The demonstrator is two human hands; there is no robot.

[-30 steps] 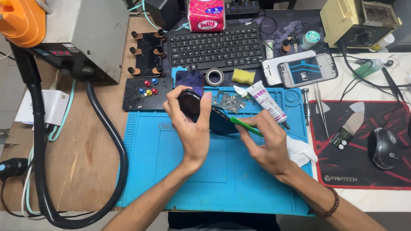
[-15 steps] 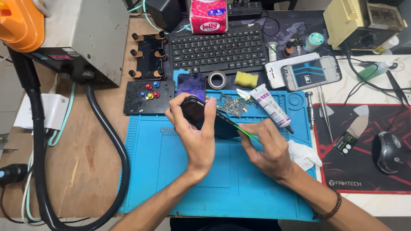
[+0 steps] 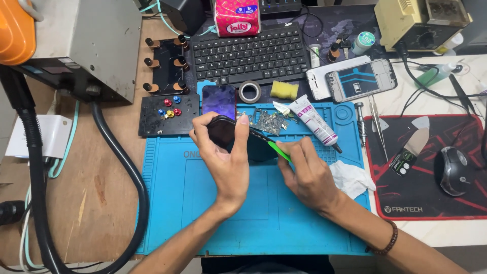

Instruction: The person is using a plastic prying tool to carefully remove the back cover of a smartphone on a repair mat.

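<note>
Left hand (image 3: 228, 162) grips the phone (image 3: 231, 134) tilted over the blue mat (image 3: 167, 203), right hand (image 3: 307, 175) pinches a green pry tool (image 3: 276, 150) at its edge; thin, stiff, probably fragile, so hold by the sides.

- A pink and red tissue pack (image 3: 237, 16) stands at the far edge, behind the keyboard.
- A dark purple phone screen (image 3: 219, 101) lies flat just beyond the blue mat.
- A white tube with a pink label (image 3: 315, 121) lies slanted on the mat's far right corner.
- An opened phone frame (image 3: 361, 81), blue inside, lies right of the keyboard.
</note>
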